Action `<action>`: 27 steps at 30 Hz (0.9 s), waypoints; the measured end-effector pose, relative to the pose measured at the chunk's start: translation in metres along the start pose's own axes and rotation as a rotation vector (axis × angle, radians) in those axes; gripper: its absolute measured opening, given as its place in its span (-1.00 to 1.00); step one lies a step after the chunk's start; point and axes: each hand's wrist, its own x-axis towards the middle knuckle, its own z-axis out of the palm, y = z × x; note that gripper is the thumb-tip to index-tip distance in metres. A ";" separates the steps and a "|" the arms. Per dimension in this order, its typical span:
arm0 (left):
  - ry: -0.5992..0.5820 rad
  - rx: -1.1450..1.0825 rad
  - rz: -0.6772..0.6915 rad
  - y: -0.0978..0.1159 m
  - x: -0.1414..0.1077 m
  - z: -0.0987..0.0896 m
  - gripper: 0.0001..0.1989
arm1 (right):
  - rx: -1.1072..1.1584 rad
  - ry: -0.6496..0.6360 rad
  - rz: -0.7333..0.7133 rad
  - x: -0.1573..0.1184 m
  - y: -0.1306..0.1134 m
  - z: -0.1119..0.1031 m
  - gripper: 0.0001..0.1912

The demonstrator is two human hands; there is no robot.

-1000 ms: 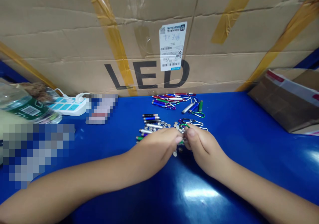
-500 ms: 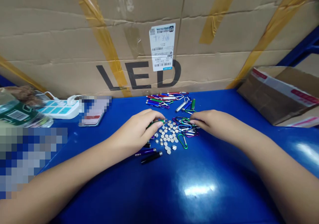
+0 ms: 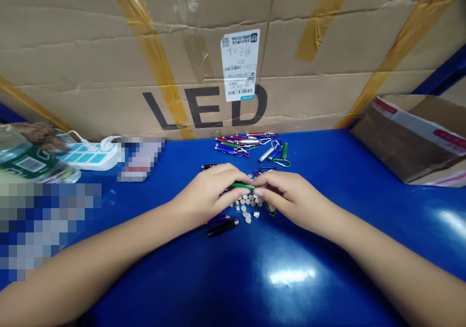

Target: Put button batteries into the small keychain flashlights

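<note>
My left hand (image 3: pixel 209 191) is closed round a slim green flashlight tube (image 3: pixel 240 186), its thumb and fingertips along the sides. My right hand (image 3: pixel 287 191) pinches at the tube's right end; whether a small part is also between those fingers is hidden. Beneath both hands lie several loose silver button cells (image 3: pixel 247 202). A green carabiner (image 3: pixel 271 211) shows just below my right hand, and more carabiners (image 3: pixel 267 170) are partly covered behind it. Near my left wrist lie a black flashlight tube (image 3: pixel 223 228) and a purple one (image 3: pixel 220 219).
Several coloured flashlights with carabiners (image 3: pixel 236 145) lie in a group at the back. A large cardboard box (image 3: pixel 309 94) stands behind the blue table (image 3: pixel 233 278). On the left are a power strip (image 3: pixel 94 157) and a plastic bottle (image 3: pixel 32 159); an open carton (image 3: pixel 400 142) stands right.
My right hand has moved left from the carabiner pile to the green tube's end. My left hand has shifted slightly right and down, still holding the tube.
</note>
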 end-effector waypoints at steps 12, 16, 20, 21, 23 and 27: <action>-0.102 0.131 -0.027 -0.004 0.002 -0.004 -0.60 | -0.242 0.095 -0.143 -0.001 0.000 0.013 -0.84; -0.194 -0.049 -0.250 0.002 0.006 -0.012 -0.66 | -0.363 0.127 -0.225 -0.003 0.000 0.015 -0.81; -0.189 -0.093 -0.223 0.003 0.006 -0.011 -0.82 | -0.387 0.082 -0.208 -0.002 0.002 0.013 -0.82; -0.190 -0.057 -0.227 0.003 0.006 -0.010 -0.81 | -0.410 0.075 -0.229 -0.002 0.002 0.014 -0.81; -0.203 0.004 -0.281 0.002 0.006 -0.009 -0.68 | -0.487 0.062 -0.292 -0.003 0.003 0.018 -0.79; -0.241 -0.018 -0.270 0.002 0.004 -0.012 -0.67 | -0.534 0.048 -0.323 -0.004 0.000 0.024 -0.77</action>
